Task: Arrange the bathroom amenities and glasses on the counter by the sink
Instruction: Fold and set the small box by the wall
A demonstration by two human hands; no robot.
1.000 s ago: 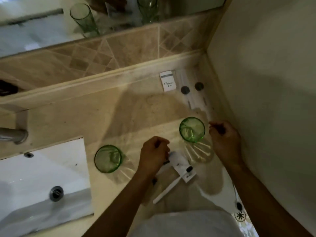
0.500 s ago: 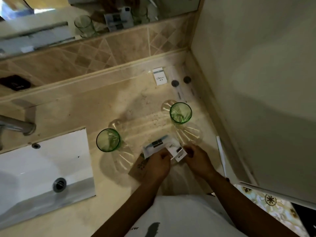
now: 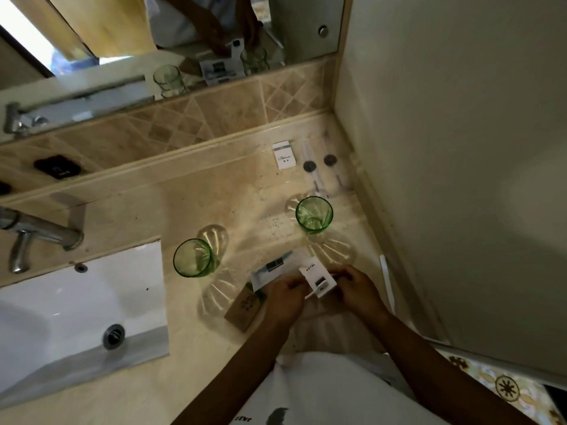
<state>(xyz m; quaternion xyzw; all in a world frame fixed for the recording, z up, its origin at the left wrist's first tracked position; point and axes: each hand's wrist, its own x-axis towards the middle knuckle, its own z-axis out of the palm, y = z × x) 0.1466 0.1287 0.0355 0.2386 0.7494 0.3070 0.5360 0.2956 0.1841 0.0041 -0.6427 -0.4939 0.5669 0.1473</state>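
Two green glasses stand upright on the beige counter point(image 3: 190, 207), one beside the sink point(image 3: 193, 257) and one nearer the wall point(image 3: 314, 215). My left hand point(image 3: 283, 297) and my right hand point(image 3: 356, 286) together hold a small white hotel packet point(image 3: 317, 279) just above the counter's front. A larger white packet point(image 3: 273, 268) and a brown box point(image 3: 244, 306) lie under my left hand. A white card box point(image 3: 283, 155) and two clear packets with dark caps point(image 3: 319, 167) rest at the back corner. A thin white stick point(image 3: 387, 282) lies along the right wall.
The white sink basin point(image 3: 76, 305) and its chrome tap point(image 3: 40, 231) are at the left. A mirror point(image 3: 171, 35) and a tiled ledge point(image 3: 171, 124) run along the back. The wall point(image 3: 460, 179) closes the counter on the right.
Both hands drew back from the right glass and came together at the front on the small white packet. The thin white stick went from the counter's front to beside the right wall.
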